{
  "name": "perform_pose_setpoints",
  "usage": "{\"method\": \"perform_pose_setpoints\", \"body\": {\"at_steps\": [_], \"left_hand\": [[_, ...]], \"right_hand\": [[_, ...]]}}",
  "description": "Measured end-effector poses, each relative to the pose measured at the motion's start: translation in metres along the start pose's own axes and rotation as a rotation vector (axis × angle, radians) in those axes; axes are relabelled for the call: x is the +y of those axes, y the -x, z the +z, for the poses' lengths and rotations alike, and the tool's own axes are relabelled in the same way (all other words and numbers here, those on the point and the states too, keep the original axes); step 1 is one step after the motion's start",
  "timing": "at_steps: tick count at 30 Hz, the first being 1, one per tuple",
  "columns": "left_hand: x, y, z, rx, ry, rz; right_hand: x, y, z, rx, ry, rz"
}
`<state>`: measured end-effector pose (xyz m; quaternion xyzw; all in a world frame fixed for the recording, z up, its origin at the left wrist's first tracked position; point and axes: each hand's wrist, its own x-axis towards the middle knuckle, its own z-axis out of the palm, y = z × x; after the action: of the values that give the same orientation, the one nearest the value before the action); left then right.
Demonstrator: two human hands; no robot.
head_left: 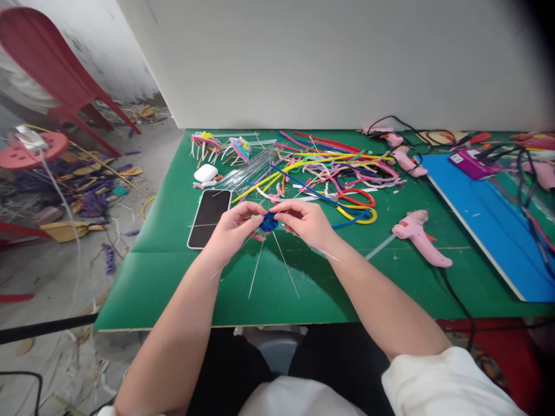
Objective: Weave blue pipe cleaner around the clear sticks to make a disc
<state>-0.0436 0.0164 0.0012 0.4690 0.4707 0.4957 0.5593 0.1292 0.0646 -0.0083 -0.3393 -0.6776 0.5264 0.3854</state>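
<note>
Between my two hands, above the green table (165, 289), is a small round blue piece (268, 223) that looks wound from pipe cleaner. Thin straight wires (286, 266) stick out of it on all sides like spokes. My left hand (238, 227) pinches its left edge with thumb and fingertips. On the opposite edge, the fingers of my right hand (303, 221) are closed in a similar pinch. Just beyond them lie loose pipe cleaners (321, 167) in many colours and a bundle of thin wires (249, 170). A phone (210, 219) lies left of my left hand.
A pink glue gun (418, 237) lies at right, a clear glue stick out its back. Behind it are a blue board (498, 225), a purple power strip (474, 163) and black cables. Orange-handled scissors (359, 199), a white case (205, 173) and two small colourful umbrella-like pieces (237, 149) sit farther back.
</note>
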Motion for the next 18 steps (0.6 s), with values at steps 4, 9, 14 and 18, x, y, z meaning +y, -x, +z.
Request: {"method": "perform_pose_setpoints", "body": {"at_steps": [4, 9, 14, 18], "left_hand": [[-0.0009, -0.0003, 0.0003, 0.004, 0.015, 0.003], [-0.0015, -0.0005, 0.0017, 0.020, 0.014, 0.004], [-0.0019, -0.0004, 0.0018, 0.025, -0.010, 0.015], [-0.0037, -0.0008, 0.0016, 0.038, -0.028, 0.031]], "right_hand": [[-0.0001, 0.0006, 0.0007, 0.010, 0.000, -0.002], [-0.0008, 0.0016, 0.0004, 0.015, -0.006, -0.020], [-0.0019, 0.0022, 0.0007, 0.012, 0.008, -0.029], [-0.0036, 0.0029, 0.0019, 0.026, 0.027, -0.056]]}}
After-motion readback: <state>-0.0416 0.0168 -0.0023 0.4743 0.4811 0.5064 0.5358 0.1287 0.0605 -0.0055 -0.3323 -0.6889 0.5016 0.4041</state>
